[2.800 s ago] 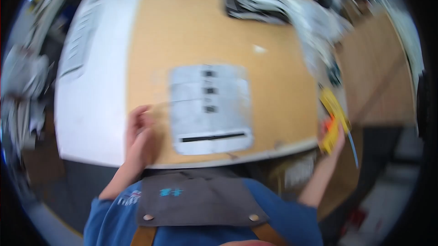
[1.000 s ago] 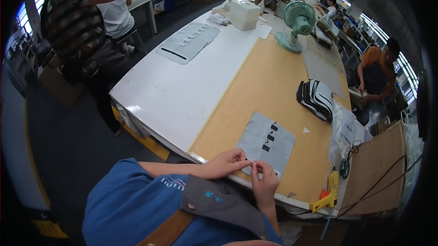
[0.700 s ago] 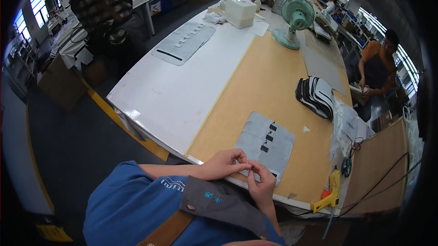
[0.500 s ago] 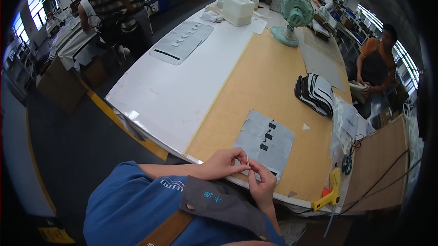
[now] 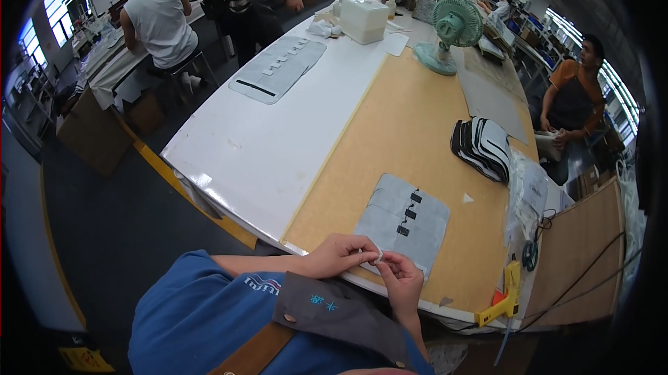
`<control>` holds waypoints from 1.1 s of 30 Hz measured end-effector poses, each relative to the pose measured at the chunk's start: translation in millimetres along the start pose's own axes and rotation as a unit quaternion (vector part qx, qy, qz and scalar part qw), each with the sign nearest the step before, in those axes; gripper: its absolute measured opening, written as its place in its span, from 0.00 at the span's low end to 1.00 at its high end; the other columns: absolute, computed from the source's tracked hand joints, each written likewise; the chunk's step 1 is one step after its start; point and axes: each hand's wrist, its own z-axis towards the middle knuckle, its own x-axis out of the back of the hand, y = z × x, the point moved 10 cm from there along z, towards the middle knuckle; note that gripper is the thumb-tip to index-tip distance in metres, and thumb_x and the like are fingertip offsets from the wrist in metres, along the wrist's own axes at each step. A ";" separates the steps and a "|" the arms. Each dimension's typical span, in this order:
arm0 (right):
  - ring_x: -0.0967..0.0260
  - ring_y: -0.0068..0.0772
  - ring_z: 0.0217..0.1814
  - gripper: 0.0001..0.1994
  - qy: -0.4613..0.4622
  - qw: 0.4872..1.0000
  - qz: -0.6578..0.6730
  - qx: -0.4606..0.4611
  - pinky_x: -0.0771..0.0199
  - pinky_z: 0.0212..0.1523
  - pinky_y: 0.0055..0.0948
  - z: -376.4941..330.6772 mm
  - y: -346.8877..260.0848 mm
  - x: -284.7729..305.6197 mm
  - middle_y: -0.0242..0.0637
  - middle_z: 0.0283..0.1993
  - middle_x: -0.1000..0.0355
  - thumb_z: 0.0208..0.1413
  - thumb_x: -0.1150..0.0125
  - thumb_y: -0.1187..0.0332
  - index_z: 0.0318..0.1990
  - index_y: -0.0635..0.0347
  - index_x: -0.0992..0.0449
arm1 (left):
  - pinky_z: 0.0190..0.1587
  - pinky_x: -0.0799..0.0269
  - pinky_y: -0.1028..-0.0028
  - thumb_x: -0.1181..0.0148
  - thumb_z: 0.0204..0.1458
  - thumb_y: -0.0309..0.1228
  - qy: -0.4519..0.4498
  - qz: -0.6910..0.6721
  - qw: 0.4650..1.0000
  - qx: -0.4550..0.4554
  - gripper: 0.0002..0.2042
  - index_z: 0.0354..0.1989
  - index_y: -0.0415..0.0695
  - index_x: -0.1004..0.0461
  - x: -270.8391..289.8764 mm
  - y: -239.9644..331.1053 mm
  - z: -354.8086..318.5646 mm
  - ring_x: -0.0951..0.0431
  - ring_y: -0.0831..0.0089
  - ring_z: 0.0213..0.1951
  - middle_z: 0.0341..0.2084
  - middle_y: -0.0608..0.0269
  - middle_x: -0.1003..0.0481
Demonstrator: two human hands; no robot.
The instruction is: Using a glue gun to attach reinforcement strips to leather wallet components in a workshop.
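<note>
My left hand (image 5: 339,255) and my right hand (image 5: 403,279) meet at the table's near edge, fingertips pinched together. Between them is a small, pale, curled strip (image 5: 379,257), too small to make out fully. Just beyond my fingers a grey flat panel (image 5: 383,201) with rounded corners lies on the tan board. Down its middle runs a row of 3 small black tabs (image 5: 410,214) joined by a thin dark line. My right hand covers part of the panel's near edge.
At the right edge lie a yellow glue gun (image 5: 512,288) with its cable and dark-handled scissors (image 5: 530,255). A stack of grey, black-edged pieces (image 5: 480,149) sits farther back, below a green fan (image 5: 456,24). Another grey panel (image 5: 278,72) and a white container (image 5: 363,20) occupy the white side.
My fingers have shifted slightly, and the pale strip shows more plainly, now curled. Someone in a checked shirt has stepped right, uncovering a seated person in a white sleeveless top.
</note>
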 end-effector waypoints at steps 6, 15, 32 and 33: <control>0.22 0.26 0.42 0.07 -0.004 0.994 -0.108 0.001 0.23 0.46 0.23 4.0 2.6 6.4 0.41 0.41 0.21 0.61 0.40 0.76 0.45 0.71 0.22 | 0.39 0.29 0.78 0.44 0.63 0.33 -0.019 0.025 0.999 0.008 0.08 0.41 0.41 0.26 -3.8 4.9 4.0 0.25 0.79 0.33 0.32 0.66 0.22; 0.27 0.19 0.33 0.05 0.087 0.992 -0.086 0.020 0.27 0.38 0.19 7.3 1.1 36.4 0.32 0.32 0.25 0.59 0.37 0.76 0.40 0.69 0.21 | 0.37 0.29 0.83 0.46 0.64 0.31 -0.061 -0.222 0.951 0.206 0.05 0.38 0.45 0.33 -19.2 -43.4 2.4 0.25 0.82 0.33 0.40 0.68 0.29; 0.23 0.36 0.38 0.10 0.043 0.921 -0.281 0.265 0.24 0.40 0.27 0.8 -54.4 13.8 0.38 0.38 0.22 0.49 0.33 0.81 0.39 0.61 0.20 | 0.24 0.47 0.82 0.51 0.67 0.39 -0.129 -0.382 0.884 0.238 0.11 0.38 0.44 0.34 -36.9 -42.3 1.3 0.40 0.84 0.24 0.22 0.71 0.35; 0.23 0.36 0.37 0.10 0.029 0.915 -0.296 0.274 0.24 0.40 0.27 -1.0 -54.7 9.1 0.38 0.38 0.22 0.48 0.33 0.81 0.39 0.60 0.20 | 0.26 0.45 0.82 0.50 0.66 0.41 -0.137 -0.313 0.911 0.229 0.13 0.38 0.43 0.32 -36.6 -42.0 0.3 0.39 0.85 0.26 0.22 0.72 0.34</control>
